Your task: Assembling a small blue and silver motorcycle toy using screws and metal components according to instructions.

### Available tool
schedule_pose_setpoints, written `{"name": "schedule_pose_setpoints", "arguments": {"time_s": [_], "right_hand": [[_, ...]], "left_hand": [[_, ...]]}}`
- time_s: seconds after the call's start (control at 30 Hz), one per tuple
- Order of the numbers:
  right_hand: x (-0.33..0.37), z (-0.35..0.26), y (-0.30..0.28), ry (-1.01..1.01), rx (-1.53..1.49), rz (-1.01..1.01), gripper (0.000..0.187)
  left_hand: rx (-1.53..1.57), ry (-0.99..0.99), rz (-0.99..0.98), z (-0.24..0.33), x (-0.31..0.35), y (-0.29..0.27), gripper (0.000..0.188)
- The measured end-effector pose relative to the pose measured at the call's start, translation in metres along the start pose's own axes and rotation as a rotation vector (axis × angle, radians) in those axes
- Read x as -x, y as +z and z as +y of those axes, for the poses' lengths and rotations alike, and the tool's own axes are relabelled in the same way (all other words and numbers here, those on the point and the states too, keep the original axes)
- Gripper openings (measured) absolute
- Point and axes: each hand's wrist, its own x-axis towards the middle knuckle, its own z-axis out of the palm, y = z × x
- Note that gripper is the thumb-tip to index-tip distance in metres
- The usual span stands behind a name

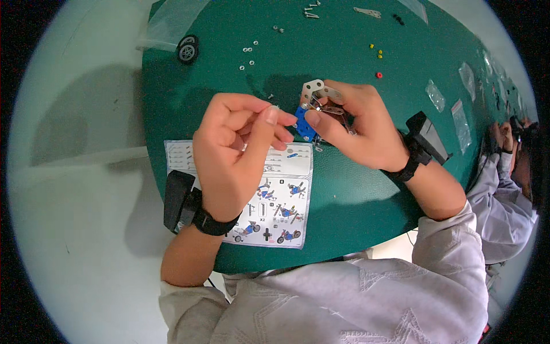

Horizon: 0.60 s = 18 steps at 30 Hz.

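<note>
My right hand (366, 123) is closed round a partly built metal model (305, 123) with a blue perforated plate, silver perforated strips and screws. Its thumb presses on the blue plate, and the palm side of the model is hidden by the fingers. Just left of the model, my left hand (235, 135) is closed in a pinch, thumb against index finger. Something small and pale shows at those fingertips, too tiny to name. Under the left hand lies a printed instruction sheet (295, 195) with pictures of a motorcycle model. A small screw (271, 96) rests on the green table beyond the left fingertips.
Two black wheels (187, 50) and several nuts (247, 50) lie at the far left of the green table (361, 200). Farther back are screws (311, 15), yellow pieces (380, 54) and a red ring (379, 75). Plastic bags (461, 126) lie right; another person (504, 189) sits there.
</note>
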Motion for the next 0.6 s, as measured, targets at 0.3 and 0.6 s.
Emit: {"name": "schedule_pose_setpoints", "arguments": {"time_s": [0.3, 0.6], "right_hand": [[-0.002, 0.008, 0.002, 0.042, -0.095, 0.038, 0.032], [-0.001, 0.011, 0.003, 0.068, -0.213, 0.046, 0.030]], "left_hand": [[-0.128, 0.042, -0.010, 0.007, -0.003, -0.013, 0.026], [0.134, 0.110, 0.003, -0.006, 0.001, -0.013, 0.031]]}}
